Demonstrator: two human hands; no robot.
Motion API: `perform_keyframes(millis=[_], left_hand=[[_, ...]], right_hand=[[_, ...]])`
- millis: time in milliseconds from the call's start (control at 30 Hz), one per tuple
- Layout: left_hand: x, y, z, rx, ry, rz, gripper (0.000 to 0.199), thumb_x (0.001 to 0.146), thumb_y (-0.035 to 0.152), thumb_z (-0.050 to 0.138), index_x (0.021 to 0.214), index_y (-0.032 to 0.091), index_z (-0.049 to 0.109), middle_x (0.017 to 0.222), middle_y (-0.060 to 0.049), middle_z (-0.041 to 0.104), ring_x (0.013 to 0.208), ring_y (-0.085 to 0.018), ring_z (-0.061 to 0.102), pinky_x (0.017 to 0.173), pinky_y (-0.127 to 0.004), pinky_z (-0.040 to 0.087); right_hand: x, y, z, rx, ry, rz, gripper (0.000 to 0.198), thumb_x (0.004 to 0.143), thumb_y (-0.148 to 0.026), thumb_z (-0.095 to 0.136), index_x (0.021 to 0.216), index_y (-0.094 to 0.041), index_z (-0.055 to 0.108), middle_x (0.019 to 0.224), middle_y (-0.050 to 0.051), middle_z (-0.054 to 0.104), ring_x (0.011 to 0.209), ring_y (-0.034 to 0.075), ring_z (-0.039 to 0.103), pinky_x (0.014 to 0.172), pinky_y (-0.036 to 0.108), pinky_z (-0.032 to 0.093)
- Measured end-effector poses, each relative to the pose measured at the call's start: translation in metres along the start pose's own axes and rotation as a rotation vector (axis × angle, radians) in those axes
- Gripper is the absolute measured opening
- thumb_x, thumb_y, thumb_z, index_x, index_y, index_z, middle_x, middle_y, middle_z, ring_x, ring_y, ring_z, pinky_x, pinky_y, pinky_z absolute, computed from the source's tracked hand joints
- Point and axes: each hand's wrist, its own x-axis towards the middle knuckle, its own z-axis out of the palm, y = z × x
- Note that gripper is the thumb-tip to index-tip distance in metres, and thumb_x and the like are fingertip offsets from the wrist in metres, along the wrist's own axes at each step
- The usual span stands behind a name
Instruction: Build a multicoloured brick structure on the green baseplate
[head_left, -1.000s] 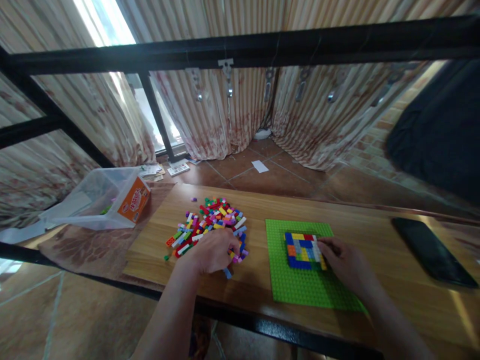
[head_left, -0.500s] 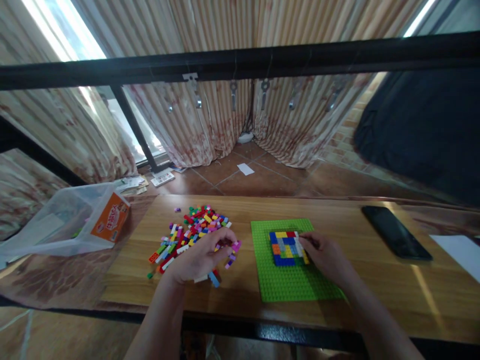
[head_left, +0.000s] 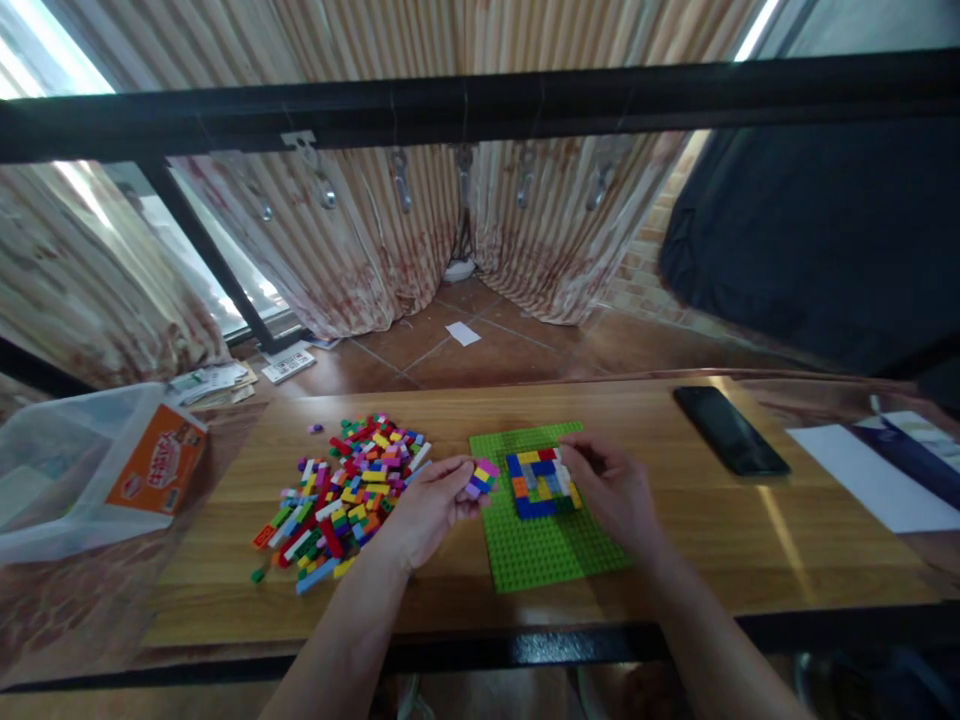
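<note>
My left hand (head_left: 442, 502) is closed on a small cluster of toy bricks (head_left: 481, 480) in pink, yellow, blue and purple. It hovers by the left edge of the green baseplate (head_left: 529, 560). On the plate sits a squarish build of toy bricks (head_left: 534, 508), with blue, yellow, orange, red and white parts. My right hand (head_left: 611, 485) is at the right side of this build, thumb and fingers pinched by its white bricks. Whatever lies between those fingertips is hidden. To the left, a pile of loose toy bricks (head_left: 375, 477) spreads over the wooden table (head_left: 232, 600).
A black phone (head_left: 731, 430) lies on the table's right part, with white paper (head_left: 862, 475) beyond it. At the far left stands a clear plastic bin (head_left: 90, 420) with an orange label. A dark metal bar (head_left: 480, 103) with hanging hooks crosses behind the table.
My left hand has moved right, from the brick pile to the baseplate's edge, and its cluster now shows more clearly. My right hand stays at the build. The whole view has shifted rightward.
</note>
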Motion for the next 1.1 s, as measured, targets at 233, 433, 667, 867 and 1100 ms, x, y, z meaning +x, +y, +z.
perform_keyframes(millis=[233,433,667,867,1100], left_hand=[[0.003,-0.011,0.012,0.023,0.000,-0.054,0.039,0.064,0.043,0.083,0.081,0.012,0.067,0.070,0.000,0.062,0.059,-0.007,0.056,0.055,-0.019,0.041],[0.002,-0.009,0.011,0.082,0.010,-0.014,0.041,0.064,0.047,0.082,0.080,0.013,0.066,0.069,0.002,0.060,0.061,-0.007,0.053,0.059,-0.019,0.040],[0.002,-0.007,0.010,0.360,-0.057,0.228,0.025,0.070,0.032,0.076,0.086,0.014,0.067,0.075,0.001,0.062,0.070,-0.010,0.052,0.065,-0.022,0.039],[0.004,-0.014,0.011,0.552,-0.055,0.290,0.017,0.078,0.029,0.064,0.081,0.013,0.064,0.065,0.003,0.055,0.060,-0.009,0.047,0.059,-0.022,0.037],[0.004,-0.016,0.008,0.556,-0.027,0.279,0.016,0.077,0.028,0.063,0.080,0.013,0.063,0.062,0.002,0.055,0.058,-0.010,0.048,0.058,-0.023,0.038]], right_hand=[[-0.015,-0.012,0.028,0.150,-0.315,-0.014,0.030,0.081,-0.039,0.066,0.104,-0.021,0.068,0.083,0.002,0.067,0.072,0.014,0.060,0.065,0.028,0.049],[-0.016,-0.015,0.037,0.243,-0.359,-0.009,0.023,0.081,-0.037,0.066,0.097,-0.019,0.070,0.072,-0.001,0.062,0.063,0.010,0.054,0.060,0.026,0.046],[-0.017,-0.018,0.040,0.332,-0.355,0.078,0.030,0.079,-0.043,0.067,0.096,-0.018,0.068,0.063,-0.003,0.058,0.054,0.009,0.051,0.050,0.023,0.042],[-0.023,-0.016,0.050,0.247,-0.265,0.069,0.029,0.083,-0.045,0.061,0.089,-0.017,0.067,0.058,-0.004,0.054,0.046,0.007,0.043,0.042,0.021,0.033],[-0.028,-0.013,0.063,0.267,-0.207,0.104,0.032,0.082,-0.047,0.060,0.089,-0.017,0.070,0.049,-0.006,0.048,0.040,0.008,0.040,0.039,0.021,0.029]])
